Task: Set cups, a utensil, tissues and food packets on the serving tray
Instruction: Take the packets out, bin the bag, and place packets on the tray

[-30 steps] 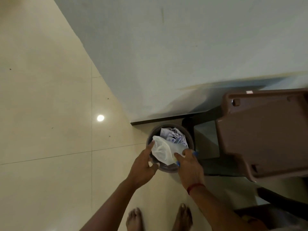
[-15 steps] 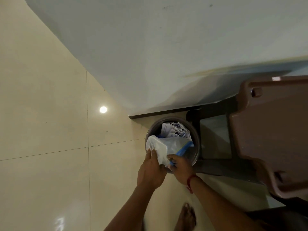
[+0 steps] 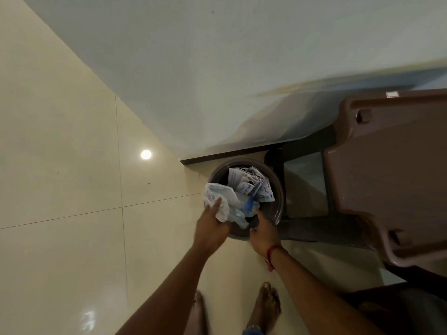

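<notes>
A round dark waste bin (image 3: 277, 209) stands on the floor by the wall corner, holding crumpled printed papers (image 3: 249, 182). A crumpled white plastic bag with a blue strip (image 3: 229, 201) lies over the bin's near left rim. My left hand (image 3: 212, 226) presses on the bag's left part, fingers closed on it. My right hand (image 3: 262, 230) hovers at the near rim just right of the bag, one finger pointing at the blue strip, nothing in it. No tray, cups or utensil are in view.
A brown plastic chair (image 3: 391, 177) stands close on the right, its legs beside the bin. A pale wall (image 3: 242, 68) runs behind the bin with a dark skirting. Glossy beige floor tiles (image 3: 72, 189) spread to the left. My bare feet (image 3: 266, 308) are below.
The bag has gone further down into the bin. My right hand has let go of its blue strip and drawn back a little; my left hand stays on the bag.
</notes>
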